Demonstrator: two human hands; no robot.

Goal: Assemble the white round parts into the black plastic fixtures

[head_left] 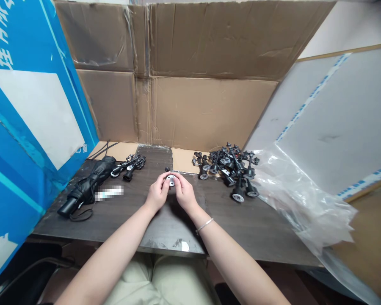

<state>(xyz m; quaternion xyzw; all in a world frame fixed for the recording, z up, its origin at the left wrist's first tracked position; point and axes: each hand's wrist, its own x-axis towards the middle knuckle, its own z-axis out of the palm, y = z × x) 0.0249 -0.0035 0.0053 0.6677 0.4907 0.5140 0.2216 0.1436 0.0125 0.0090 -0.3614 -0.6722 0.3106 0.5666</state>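
Observation:
Above the middle of the dark table, my left hand (158,191) and my right hand (184,190) come together around a small round part with a whitish face and dark marks (171,181). Fingers of both hands curl round its sides, with the thumbs near its face. How far the part reaches behind my fingers is hidden. Just beyond my fingertips lies a tiny black piece (167,169). The round end of the held part resembles the pale round ends on the black parts (238,195) heaped to the right.
A larger heap of black parts (231,163) stands at the back right, beside crumpled clear plastic (292,199). At the left lie a smaller cluster (131,165) and a folded black umbrella (89,186). Cardboard (209,110) walls the back; a blue panel (51,110) rises left.

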